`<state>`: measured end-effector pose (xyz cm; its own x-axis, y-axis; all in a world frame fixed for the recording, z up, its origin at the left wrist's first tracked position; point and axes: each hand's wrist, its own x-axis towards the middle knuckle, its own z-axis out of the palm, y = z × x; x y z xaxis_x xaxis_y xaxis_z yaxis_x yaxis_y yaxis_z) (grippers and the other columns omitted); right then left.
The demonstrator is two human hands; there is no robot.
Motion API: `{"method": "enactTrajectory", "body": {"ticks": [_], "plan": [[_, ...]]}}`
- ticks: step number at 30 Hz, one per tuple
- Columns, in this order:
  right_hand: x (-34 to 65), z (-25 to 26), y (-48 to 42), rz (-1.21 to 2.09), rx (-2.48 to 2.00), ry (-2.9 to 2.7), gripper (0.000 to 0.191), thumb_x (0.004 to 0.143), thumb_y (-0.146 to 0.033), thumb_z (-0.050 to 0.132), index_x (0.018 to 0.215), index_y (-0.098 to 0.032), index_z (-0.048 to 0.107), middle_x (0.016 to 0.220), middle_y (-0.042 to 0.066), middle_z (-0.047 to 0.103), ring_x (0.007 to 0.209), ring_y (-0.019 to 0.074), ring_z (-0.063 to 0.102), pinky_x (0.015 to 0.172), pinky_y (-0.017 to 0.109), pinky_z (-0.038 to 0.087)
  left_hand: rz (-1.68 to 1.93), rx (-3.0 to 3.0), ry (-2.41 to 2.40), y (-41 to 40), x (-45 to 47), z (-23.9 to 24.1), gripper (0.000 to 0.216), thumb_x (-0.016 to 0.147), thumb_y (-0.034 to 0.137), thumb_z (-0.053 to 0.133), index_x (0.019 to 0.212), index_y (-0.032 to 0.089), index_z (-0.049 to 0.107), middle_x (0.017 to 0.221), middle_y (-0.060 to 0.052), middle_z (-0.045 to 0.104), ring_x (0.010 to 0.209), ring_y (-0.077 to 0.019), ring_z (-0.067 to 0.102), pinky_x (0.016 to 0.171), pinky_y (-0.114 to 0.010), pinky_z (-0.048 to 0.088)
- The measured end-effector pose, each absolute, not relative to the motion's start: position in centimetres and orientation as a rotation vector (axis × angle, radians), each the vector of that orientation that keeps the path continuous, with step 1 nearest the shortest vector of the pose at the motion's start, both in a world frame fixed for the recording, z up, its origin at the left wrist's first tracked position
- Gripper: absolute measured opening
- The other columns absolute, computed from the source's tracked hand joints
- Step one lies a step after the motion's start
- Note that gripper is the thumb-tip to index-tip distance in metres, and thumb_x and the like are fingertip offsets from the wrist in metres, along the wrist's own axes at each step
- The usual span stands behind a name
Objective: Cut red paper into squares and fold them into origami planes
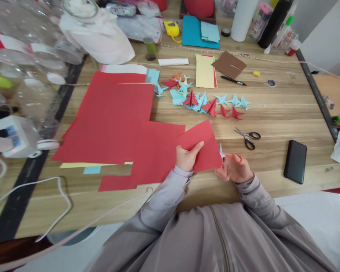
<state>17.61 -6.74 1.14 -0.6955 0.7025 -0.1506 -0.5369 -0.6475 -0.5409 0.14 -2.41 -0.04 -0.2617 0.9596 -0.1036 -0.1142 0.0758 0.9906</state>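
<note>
Left fingers (198,147) pinch red paper (208,153) between them.

A wooden table (274,117), red sheets (116,121), folded paper figures (210,107) and black-handled scissors (246,135) show a craft workspace.

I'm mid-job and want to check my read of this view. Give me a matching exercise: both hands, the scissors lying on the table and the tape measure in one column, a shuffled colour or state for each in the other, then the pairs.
Column one
1. Left hand
2. Right hand
3. Loose scissors on the table
4. Tape measure

Column two
A. Mostly yellow
B. Holds the orange-handled scissors
C. Black-handled
D. Holds a red sheet, thumb on top

Right pairs
1-D, 2-B, 3-C, 4-A
</note>
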Motion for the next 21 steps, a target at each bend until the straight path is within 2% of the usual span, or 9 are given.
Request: {"method": "enactTrajectory", "body": {"ticks": [8,21], "plan": [[18.0,0.9,-6.6,2.321,-0.534,-0.617,0.050,0.078,-0.062,0.054,0.097,-0.016,0.052,0.059,0.000,0.060,0.040,0.0112,0.043,0.043,0.024,0.029,1.349,0.984,1.406,-2.4,-0.3,0.6,0.028,0.059,0.037,0.082,0.075,0.016,0.074,0.084,-0.009,0.076,0.082,-0.0250,0.071,0.084,-0.039,0.057],[18.4,0.4,-6.5,2.506,-0.349,-0.590,0.060,0.074,-0.068,0.052,0.092,-0.011,0.056,0.077,0.010,0.067,0.051,0.0143,0.052,0.052,0.029,0.036,1.239,1.031,1.368,-2.1,-1.1,1.4,0.030,0.057,0.038,0.083,0.076,0.016,0.073,0.086,-0.010,0.076,0.083,-0.0262,0.070,0.080,-0.038,0.057]]}}
